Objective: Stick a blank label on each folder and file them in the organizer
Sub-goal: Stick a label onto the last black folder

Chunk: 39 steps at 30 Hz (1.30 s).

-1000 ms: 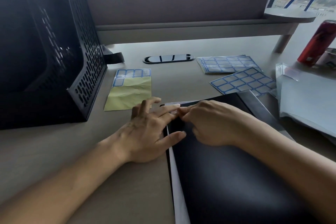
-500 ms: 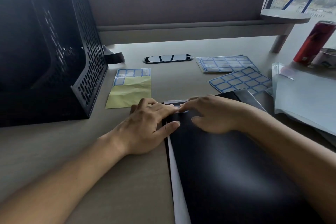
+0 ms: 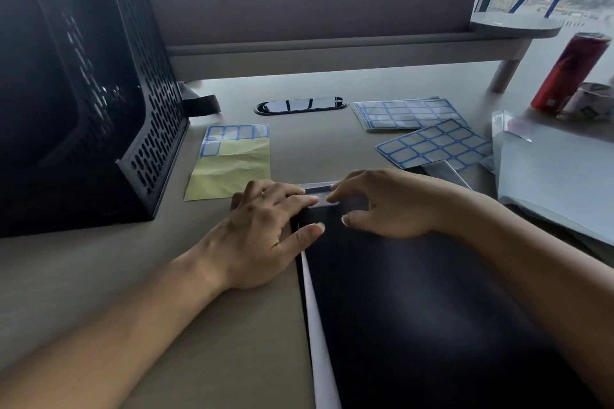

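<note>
A black folder (image 3: 415, 309) with a white spine edge lies flat on the desk in front of me. At its top left corner sits a blank blue-bordered label (image 3: 324, 203). My left hand (image 3: 262, 232) rests flat across that corner, its fingertips on the label's left end. Opposite it, my right hand (image 3: 398, 206) arches over the folder and touches the label's right end with its fingertips, thumb held apart. The black perforated organizer (image 3: 99, 109) stands at the left; its inside is dark.
A partly used label sheet (image 3: 232, 159) with yellow backing lies beside the organizer. Full label sheets (image 3: 408, 113) lie at the back right. A red can (image 3: 571, 70), a tape roll (image 3: 591, 101) and clear sleeves (image 3: 558, 183) occupy the right. A cable grommet (image 3: 300, 105) is behind.
My right hand has opened from a bunched pinch to spread fingertips, and the label now shows between both hands' fingertips. The left hand stays on the corner.
</note>
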{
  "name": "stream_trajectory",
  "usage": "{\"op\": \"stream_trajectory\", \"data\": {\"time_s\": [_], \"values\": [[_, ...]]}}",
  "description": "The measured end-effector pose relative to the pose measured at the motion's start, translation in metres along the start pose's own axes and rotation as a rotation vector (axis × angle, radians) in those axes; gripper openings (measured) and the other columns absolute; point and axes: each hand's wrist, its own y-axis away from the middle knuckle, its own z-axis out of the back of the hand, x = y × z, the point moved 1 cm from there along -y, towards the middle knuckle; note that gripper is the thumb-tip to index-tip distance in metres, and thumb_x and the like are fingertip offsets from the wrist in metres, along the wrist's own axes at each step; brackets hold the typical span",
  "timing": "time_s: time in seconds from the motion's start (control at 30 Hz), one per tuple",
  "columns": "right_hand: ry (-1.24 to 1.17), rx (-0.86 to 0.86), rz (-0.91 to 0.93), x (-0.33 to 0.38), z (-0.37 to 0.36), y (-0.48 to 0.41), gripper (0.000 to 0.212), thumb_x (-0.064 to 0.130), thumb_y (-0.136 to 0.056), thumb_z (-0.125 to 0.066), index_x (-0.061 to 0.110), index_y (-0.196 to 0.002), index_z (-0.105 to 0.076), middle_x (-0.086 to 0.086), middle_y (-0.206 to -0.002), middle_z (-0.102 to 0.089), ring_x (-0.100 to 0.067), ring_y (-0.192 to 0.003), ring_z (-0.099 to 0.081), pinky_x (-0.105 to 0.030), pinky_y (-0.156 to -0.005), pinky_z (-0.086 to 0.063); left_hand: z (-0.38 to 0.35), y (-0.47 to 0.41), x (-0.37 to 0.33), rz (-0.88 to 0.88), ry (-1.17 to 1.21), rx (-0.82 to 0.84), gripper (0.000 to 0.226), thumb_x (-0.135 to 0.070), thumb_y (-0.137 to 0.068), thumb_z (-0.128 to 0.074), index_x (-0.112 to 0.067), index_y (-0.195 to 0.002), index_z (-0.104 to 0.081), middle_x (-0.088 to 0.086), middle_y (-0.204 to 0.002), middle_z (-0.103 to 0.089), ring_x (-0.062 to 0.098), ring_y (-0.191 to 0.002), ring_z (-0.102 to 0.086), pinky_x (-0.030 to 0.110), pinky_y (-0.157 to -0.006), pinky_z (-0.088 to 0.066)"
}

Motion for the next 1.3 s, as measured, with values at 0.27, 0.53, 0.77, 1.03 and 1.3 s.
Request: {"op": "stream_trajectory", "data": {"time_s": [0.27,0.53,0.77,1.03,1.3], "values": [[0.032,-0.254,-0.199,-0.044,0.003,-0.009,0.043,0.059,-0.092,-0.053,0.03,-0.121,-0.065,0.004,-0.116,-0.065,-0.019,-0.102,-0.061,-0.036,-0.085,-0.051,0.002,0.001,-0.001,0.052,-0.014,-0.024,0.084,-0.078,-0.078,-0.021,-0.032,-0.148,-0.032,-0.011,-0.149,-0.036,0.01,-0.137,-0.022,0.031,-0.113,-0.022],[0.009,-0.366,-0.227,-0.041,-0.005,-0.018,0.036,0.063,-0.092,-0.048,0.028,-0.09,-0.056,0.006,-0.094,-0.053,-0.018,-0.086,-0.054,-0.032,-0.067,-0.04,0.003,0.003,-0.001,0.076,0.038,-0.026,0.092,-0.078,-0.077,-0.025,-0.027,-0.153,-0.022,-0.005,-0.146,-0.043,0.011,-0.138,-0.025,0.032,-0.113,-0.023],[-0.001,-0.292,-0.262,-0.035,-0.002,-0.02,0.033,0.05,-0.095,-0.054,0.021,-0.109,-0.062,0.001,-0.109,-0.054,-0.021,-0.1,-0.054,-0.04,-0.091,-0.044,0.003,0.005,-0.005,0.05,-0.023,-0.046,0.082,-0.076,-0.075,-0.021,-0.038,-0.143,-0.045,-0.008,-0.147,-0.047,0.013,-0.137,-0.033,0.03,-0.113,-0.023],[0.091,-0.31,-0.39,-0.045,0.048,0.023,0.028,0.041,-0.095,-0.054,0.025,-0.115,-0.065,-0.008,-0.118,-0.067,-0.028,-0.102,-0.062,-0.036,-0.088,-0.051,-0.001,0.007,-0.004,0.093,0.064,-0.088,0.069,-0.059,-0.089,-0.052,-0.02,-0.145,-0.044,0.001,-0.148,-0.049,0.016,-0.141,-0.038,0.029,-0.116,-0.026],[0.02,-0.246,-0.74,-0.06,0.019,0.101,0.03,0.04,-0.09,-0.06,0.013,-0.087,-0.074,-0.01,-0.089,-0.071,-0.025,-0.082,-0.064,-0.029,-0.069,-0.05,-0.002,0.008,-0.005,0.147,0.046,-0.086,0.063,-0.054,-0.09,-0.056,-0.018,-0.141,-0.049,0.003,-0.149,-0.048,0.018,-0.141,-0.037,0.03,-0.115,-0.028]]}}
